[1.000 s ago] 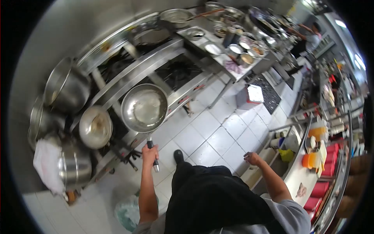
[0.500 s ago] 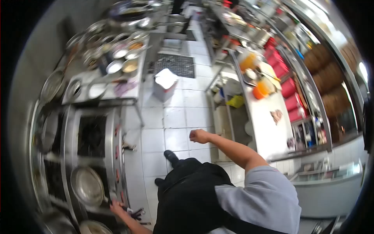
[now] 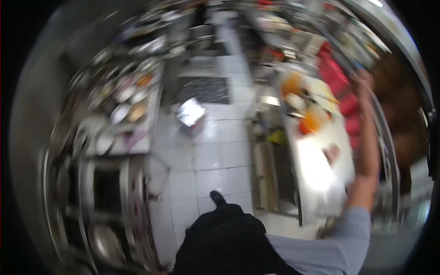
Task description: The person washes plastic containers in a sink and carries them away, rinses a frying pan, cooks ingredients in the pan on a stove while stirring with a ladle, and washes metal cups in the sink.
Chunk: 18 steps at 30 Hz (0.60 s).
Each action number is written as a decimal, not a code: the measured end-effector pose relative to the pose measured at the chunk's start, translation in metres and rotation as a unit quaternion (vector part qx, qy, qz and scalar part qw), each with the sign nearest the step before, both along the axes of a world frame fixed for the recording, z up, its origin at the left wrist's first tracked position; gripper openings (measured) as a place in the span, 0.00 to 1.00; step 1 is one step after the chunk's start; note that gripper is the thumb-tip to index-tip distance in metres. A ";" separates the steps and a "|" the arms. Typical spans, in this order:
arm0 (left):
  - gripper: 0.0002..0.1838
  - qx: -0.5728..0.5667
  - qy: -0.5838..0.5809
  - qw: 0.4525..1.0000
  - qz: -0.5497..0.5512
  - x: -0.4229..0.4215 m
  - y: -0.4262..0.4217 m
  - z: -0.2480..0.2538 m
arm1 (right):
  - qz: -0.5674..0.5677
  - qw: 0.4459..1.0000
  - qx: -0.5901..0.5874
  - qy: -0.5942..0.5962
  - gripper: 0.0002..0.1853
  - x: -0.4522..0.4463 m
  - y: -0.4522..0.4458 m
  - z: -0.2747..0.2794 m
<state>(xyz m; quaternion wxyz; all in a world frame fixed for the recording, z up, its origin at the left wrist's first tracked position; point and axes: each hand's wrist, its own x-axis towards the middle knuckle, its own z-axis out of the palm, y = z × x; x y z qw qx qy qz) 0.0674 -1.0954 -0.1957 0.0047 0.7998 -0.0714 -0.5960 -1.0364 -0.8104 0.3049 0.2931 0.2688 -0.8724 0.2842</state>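
Note:
My right hand (image 3: 363, 81) is stretched far out to the right, at the edge of the shelving above the white worktop (image 3: 293, 156). Motion blurs its fingers, so whether they grip anything is unclear. Red containers (image 3: 337, 73) stand in a row just left of the hand. A brown, bulky stack (image 3: 389, 91) is on the other side. On the worktop below lie a small pinkish-brown piece of food (image 3: 332, 154) and an orange container (image 3: 311, 123). My left hand does not show. At the lower left, a metal pan (image 3: 107, 242) rests on the stove.
The stove (image 3: 107, 188) runs along the left. Beyond it, a side table (image 3: 133, 144) bears several bowls. A foil-topped bin (image 3: 191, 112) stands on the tiled floor (image 3: 215, 156), near a black mat (image 3: 201, 89).
My right hand has swung up and right, from over the floor to the shelving. My left hand, earlier at the pan's handle, has left the view. The view has turned and blurred.

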 end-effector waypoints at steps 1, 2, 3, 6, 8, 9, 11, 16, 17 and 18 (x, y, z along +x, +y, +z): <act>0.14 0.089 0.089 0.991 -0.048 0.028 0.022 -0.021 | 0.035 0.942 -0.204 -0.266 0.13 0.019 -0.024 0.031; 0.14 0.169 0.253 0.935 -0.183 0.052 0.041 -0.036 | 0.070 0.979 -0.073 -0.175 0.15 -0.067 0.008 0.038; 0.17 -0.037 0.307 0.943 -0.120 0.025 0.079 -0.014 | 0.090 0.993 0.058 -0.047 0.18 -0.156 0.042 0.042; 0.26 -0.010 0.104 0.993 0.058 -0.083 0.098 0.000 | 0.006 0.981 0.187 0.048 0.21 -0.238 0.070 0.043; 0.27 -0.004 0.100 0.994 0.037 -0.106 0.097 0.005 | -0.027 0.980 0.197 0.027 0.21 -0.240 0.063 0.036; 0.29 0.001 0.096 0.995 -0.002 -0.114 0.100 0.004 | -0.034 0.979 0.199 0.025 0.21 -0.238 0.058 0.034; 0.27 -0.005 0.084 0.996 0.021 -0.112 0.103 -0.010 | -0.045 0.978 0.205 0.020 0.21 -0.226 0.043 0.032; 0.26 -0.089 0.085 0.981 0.148 -0.111 0.102 -0.030 | -0.090 0.974 0.208 0.022 0.20 -0.176 0.026 0.028; 0.26 -0.150 0.104 0.962 0.203 -0.101 0.112 -0.056 | -0.094 0.973 0.210 0.022 0.20 -0.159 0.018 0.023; 0.27 -0.185 0.110 0.943 0.252 -0.101 0.110 -0.062 | -0.089 0.974 0.208 0.015 0.20 -0.139 0.005 0.019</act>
